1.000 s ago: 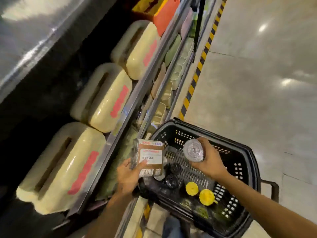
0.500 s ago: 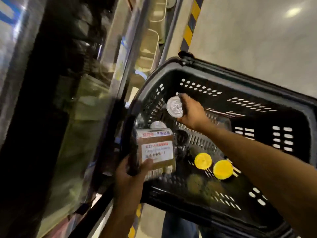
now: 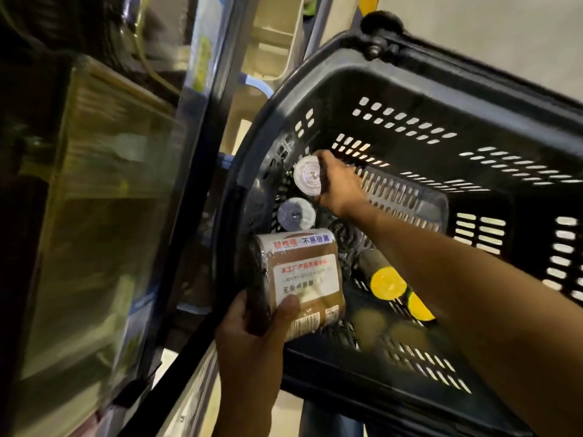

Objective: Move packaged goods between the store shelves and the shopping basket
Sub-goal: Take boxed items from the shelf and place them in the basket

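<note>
A brown pack (image 3: 303, 279) is gripped by the left hand (image 3: 252, 335) over the basket's (image 3: 426, 74) near corner, seemingly ready to be dropped in. Farther in, a clear bottle (image 3: 307, 179) is clasped by the right hand (image 3: 339, 187) beside a second bottle (image 3: 296, 214), probably to be stood alongside it. The basket is flanked on the left by shelves (image 3: 205, 121), with pale floor (image 3: 504, 36) beyond.
</note>
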The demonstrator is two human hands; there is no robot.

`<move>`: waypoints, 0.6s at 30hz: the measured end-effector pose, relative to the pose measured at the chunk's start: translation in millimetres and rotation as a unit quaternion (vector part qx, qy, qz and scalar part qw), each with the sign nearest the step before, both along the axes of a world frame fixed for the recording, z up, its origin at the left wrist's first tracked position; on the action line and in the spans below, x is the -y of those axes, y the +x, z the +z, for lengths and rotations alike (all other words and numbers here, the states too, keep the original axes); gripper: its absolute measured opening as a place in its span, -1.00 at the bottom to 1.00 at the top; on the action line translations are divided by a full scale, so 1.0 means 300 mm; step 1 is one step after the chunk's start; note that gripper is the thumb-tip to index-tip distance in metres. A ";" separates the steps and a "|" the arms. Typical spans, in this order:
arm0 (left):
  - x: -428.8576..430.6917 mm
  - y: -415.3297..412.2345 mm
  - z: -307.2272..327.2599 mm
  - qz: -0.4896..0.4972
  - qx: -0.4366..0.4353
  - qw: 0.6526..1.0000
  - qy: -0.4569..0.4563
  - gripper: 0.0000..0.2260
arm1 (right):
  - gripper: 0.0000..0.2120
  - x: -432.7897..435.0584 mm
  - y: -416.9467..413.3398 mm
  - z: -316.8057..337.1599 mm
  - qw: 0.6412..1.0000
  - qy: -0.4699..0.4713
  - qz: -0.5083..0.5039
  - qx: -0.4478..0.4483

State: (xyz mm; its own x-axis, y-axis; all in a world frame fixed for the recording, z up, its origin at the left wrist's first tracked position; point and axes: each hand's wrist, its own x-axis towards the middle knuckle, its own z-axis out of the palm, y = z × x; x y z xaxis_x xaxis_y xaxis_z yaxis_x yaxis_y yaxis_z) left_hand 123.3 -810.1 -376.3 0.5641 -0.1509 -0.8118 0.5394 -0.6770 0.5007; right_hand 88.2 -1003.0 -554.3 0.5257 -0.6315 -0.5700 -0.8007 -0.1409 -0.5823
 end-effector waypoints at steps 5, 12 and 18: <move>0.014 0.000 -0.005 0.015 -0.012 1.000 -0.003 -0.61 | -0.29 -0.018 0.023 -0.028 1.000 0.024 -0.003 -0.009; 0.019 -0.002 0.003 0.010 -0.019 1.000 -0.001 -0.56 | -0.19 -0.033 0.012 -0.027 0.994 0.097 -0.044 0.025; 0.032 -0.002 0.014 0.020 -0.006 1.000 0.003 -0.65 | -0.10 -0.034 0.023 0.008 0.985 0.154 -0.079 0.012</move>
State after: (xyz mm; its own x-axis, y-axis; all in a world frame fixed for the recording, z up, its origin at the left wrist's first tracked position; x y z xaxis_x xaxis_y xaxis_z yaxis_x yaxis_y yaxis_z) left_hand 122.7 -819.8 -372.1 0.5596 -0.1227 -0.8196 0.5725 -0.6579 0.4893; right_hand 95.0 -992.7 -552.0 0.4499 -0.5062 -0.7357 -0.7843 0.1701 -0.5966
